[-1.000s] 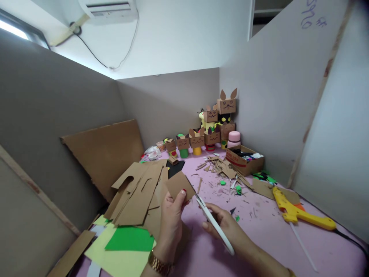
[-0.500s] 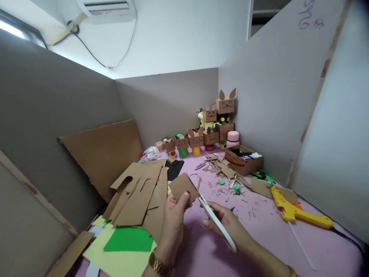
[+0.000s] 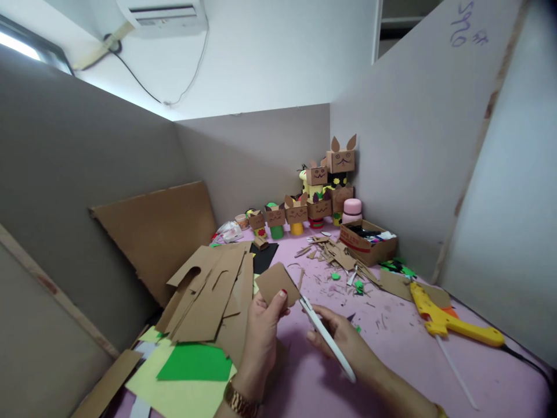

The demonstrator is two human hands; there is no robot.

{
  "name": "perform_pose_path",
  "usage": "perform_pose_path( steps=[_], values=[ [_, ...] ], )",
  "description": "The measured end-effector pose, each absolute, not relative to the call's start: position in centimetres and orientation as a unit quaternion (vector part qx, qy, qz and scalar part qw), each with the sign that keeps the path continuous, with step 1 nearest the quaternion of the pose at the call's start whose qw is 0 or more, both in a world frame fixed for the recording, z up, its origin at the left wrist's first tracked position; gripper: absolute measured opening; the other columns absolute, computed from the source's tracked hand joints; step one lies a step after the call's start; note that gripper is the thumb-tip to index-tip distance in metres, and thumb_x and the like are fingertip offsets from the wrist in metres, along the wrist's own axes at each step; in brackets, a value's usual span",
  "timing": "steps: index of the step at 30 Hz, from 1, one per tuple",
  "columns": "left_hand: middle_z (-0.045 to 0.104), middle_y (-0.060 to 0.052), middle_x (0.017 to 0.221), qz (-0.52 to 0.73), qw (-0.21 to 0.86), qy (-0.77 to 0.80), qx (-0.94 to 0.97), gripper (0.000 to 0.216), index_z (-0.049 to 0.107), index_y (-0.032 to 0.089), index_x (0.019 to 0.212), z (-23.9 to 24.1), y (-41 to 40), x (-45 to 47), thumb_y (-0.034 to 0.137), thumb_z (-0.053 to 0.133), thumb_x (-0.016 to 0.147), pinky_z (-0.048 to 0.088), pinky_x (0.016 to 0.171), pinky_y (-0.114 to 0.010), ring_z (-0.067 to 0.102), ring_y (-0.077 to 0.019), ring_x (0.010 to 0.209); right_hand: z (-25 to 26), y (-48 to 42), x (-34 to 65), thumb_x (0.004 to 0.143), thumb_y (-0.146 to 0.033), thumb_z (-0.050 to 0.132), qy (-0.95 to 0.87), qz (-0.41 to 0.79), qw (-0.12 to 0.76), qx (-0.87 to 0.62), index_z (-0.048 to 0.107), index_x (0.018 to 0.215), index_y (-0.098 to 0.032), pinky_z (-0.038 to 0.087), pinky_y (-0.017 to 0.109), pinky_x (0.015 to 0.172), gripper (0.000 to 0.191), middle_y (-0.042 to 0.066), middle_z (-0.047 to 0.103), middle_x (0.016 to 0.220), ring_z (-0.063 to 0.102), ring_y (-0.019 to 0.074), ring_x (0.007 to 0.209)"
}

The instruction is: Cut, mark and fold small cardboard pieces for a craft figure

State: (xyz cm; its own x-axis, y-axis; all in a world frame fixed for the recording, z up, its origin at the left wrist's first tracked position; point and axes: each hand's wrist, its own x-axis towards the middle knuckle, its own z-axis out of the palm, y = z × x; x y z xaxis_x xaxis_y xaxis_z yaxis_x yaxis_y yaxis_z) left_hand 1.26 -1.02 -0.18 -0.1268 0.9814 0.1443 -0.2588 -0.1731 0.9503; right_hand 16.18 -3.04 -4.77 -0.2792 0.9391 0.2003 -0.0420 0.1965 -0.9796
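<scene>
A small square of brown cardboard (image 3: 277, 282) is pinched in my left hand (image 3: 268, 316), thumb on its face. My right hand (image 3: 339, 337) grips white-handled scissors (image 3: 328, 338), whose blades meet the cardboard's right edge. A thin strip (image 3: 301, 277) sticks up along that edge beside the blades. Part of my right hand's fingers lies behind the scissor handle. To the left of my hands lie flat cardboard sheets (image 3: 209, 316), a green sheet (image 3: 194, 362) and pale yellow paper (image 3: 174, 395).
Cardboard scraps (image 3: 335, 253) litter the pink tabletop (image 3: 391, 371). A yellow glue gun (image 3: 456, 325) lies at the right, near a cardboard box (image 3: 368, 244) of supplies. Several cardboard animal figures (image 3: 297, 215) and a pink bottle (image 3: 352, 210) stand at the back. A large cardboard panel (image 3: 161, 232) leans left.
Hardly anything differs. The scissor handle has shifted very slightly, while both hands and the cardboard keep nearly the same position.
</scene>
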Motion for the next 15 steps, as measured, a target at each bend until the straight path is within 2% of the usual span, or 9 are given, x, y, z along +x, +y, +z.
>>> perform_pose_path(
  steps=[5,10,15],
  values=[
    [0.067,-0.004,0.079,0.627,0.488,0.419,0.440,0.031,0.060,0.015,0.097,-0.1,-1.0,1.3,0.030,0.069,0.070,0.044,0.055,-0.021,0.057,-0.0131,0.063,-4.7,-2.9,16.2,0.067,-0.038,0.074,-0.605,0.504,0.482,-0.384,0.059,0.107,-0.015,0.030,0.021,0.047,0.048,-0.006,0.044,0.062,0.036,0.0089,0.053],
    [0.065,-0.001,0.074,0.612,0.489,0.429,0.449,0.025,0.060,0.017,0.091,0.0,-1.2,1.3,0.028,0.066,0.069,0.044,0.055,-0.021,0.057,-0.0130,0.061,-4.8,-2.5,16.3,0.072,-0.048,0.067,-0.538,0.528,0.513,-0.410,0.053,0.110,-0.014,0.029,0.020,0.039,0.053,-0.009,0.043,0.051,0.037,0.0079,0.039],
    [0.065,-0.002,0.064,0.509,0.560,0.418,0.502,0.023,0.067,0.012,0.082,-0.1,-1.8,2.0,0.016,0.069,0.058,0.040,0.047,-0.020,0.054,-0.0128,0.054,-3.3,-2.0,17.3,0.066,-0.047,0.071,-0.464,0.511,0.612,-0.386,0.047,0.113,-0.015,0.040,0.022,0.049,0.061,-0.004,0.053,0.066,0.050,0.0108,0.052]
  ],
)
